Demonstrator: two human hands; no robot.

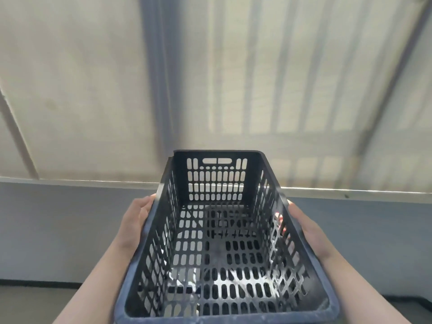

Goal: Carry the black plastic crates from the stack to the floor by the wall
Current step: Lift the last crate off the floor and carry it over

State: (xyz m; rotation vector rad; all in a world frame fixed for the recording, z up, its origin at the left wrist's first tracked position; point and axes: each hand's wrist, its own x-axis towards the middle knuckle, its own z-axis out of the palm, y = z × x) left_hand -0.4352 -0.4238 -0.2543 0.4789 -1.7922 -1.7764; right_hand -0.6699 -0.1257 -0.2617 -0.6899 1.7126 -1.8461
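Observation:
An empty black plastic crate [217, 237] with slotted walls and floor fills the lower middle of the head view, held up in the air in front of me. My left hand [136, 220] grips its left long rim, thumb on top and fingers under the edge. My right hand [304, 226] grips the right long rim; its fingertips show through the slots inside the wall. The crate is level and tilts slightly away from me. The stack of crates is out of view.
A pale wall [81, 90] with window shadows rises ahead. A grey lower band [46, 230] runs below a white ledge [70, 181]. A dark skirting strip and grey floor [35, 305] show at the bottom left.

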